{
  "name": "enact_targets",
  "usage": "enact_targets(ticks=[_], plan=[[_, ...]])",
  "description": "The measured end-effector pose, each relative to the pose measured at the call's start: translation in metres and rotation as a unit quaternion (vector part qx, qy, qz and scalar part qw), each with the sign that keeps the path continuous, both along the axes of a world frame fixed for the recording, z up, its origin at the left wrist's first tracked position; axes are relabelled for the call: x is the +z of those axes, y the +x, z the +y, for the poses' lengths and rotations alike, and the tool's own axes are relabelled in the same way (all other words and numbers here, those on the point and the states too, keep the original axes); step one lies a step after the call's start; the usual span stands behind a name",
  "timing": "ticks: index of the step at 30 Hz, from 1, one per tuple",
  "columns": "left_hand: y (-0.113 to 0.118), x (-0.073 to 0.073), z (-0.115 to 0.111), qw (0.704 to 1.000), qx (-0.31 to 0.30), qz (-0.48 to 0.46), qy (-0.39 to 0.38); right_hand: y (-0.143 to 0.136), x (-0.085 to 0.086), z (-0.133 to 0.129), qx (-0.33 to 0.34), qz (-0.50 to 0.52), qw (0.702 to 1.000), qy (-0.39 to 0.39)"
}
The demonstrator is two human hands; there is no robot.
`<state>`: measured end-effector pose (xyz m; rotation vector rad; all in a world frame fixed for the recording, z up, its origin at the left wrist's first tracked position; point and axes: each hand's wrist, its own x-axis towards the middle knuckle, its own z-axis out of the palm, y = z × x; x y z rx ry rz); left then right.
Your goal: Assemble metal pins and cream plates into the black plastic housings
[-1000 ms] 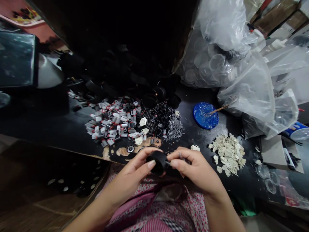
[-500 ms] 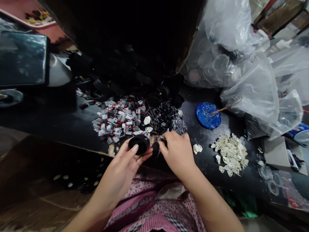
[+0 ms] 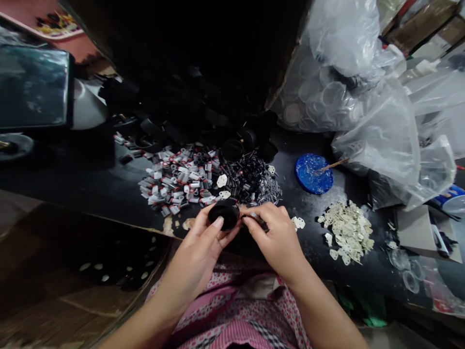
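My left hand (image 3: pixel 205 242) is wrapped round a round black cup-like part (image 3: pixel 224 214), its thumb on the near rim and the dark opening facing up. At the cup's right side, my right hand (image 3: pixel 272 230) is closed with thumb and index finger pinching small dark pieces, too small to name. Just beyond the hands lie a pile of grey and white sleeves with red ends (image 3: pixel 179 179), a heap of small black parts (image 3: pixel 254 174) and two loose pale plates (image 3: pixel 222 181).
Right of the hands stand a blue dish (image 3: pixel 314 173) with a thin stick and a pile of pale plates (image 3: pixel 348 232). Clear plastic bags (image 3: pixel 381 131) fill the back right. An open grey box (image 3: pixel 417 232) sits far right. A dark screen (image 3: pixel 34 87) is at the left.
My left hand has moved right with the black cup. My right hand has shifted slightly right and down, and its fingertips are now against the cup's side.
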<state>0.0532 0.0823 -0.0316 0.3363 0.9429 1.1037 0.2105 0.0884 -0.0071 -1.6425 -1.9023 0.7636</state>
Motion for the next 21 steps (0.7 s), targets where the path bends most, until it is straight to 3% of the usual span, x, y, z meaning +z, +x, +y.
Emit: enact_targets(ticks=[3, 8, 16, 21], plan=[[-0.003, 0.002, 0.001, 1.0, -0.002, -0.004, -0.008, 0.001, 0.004, -0.001, 0.006, 0.021, 0.999, 0.025], [-0.004, 0.007, -0.003, 1.0, -0.02, -0.013, -0.018, -0.002, 0.014, -0.005, -0.048, 0.158, 0.986, 0.036], [-0.005, -0.006, -0.01, 0.997, -0.069, -0.015, -0.013, -0.008, 0.018, -0.01, -0.036, 0.186, 0.981, 0.05], [-0.007, -0.007, -0.011, 0.996, -0.085, -0.034, -0.013, -0.009, 0.014, -0.014, -0.046, 0.199, 0.978, 0.05]])
